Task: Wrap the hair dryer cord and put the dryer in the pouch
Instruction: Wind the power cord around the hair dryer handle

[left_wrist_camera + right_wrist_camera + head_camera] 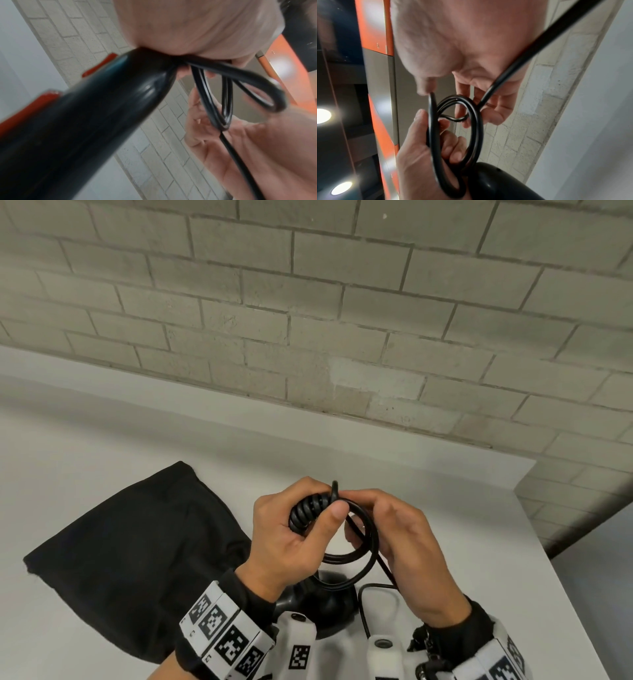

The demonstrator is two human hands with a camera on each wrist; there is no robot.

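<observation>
The white table [445, 508] carries the black pouch [130, 556], lying flat at the left. The black hair dryer [329, 607] hangs below both hands, over the near edge. The left hand [291, 542] grips its ribbed cord collar (thumb pressed on top). The right hand [407, 539] curls round the cord [368, 546], looped between the hands.

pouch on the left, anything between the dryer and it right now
Nothing visible lies between the dryer and the pouch; bare table only. The left hand and right hand hold the half-coiled cord.
</observation>
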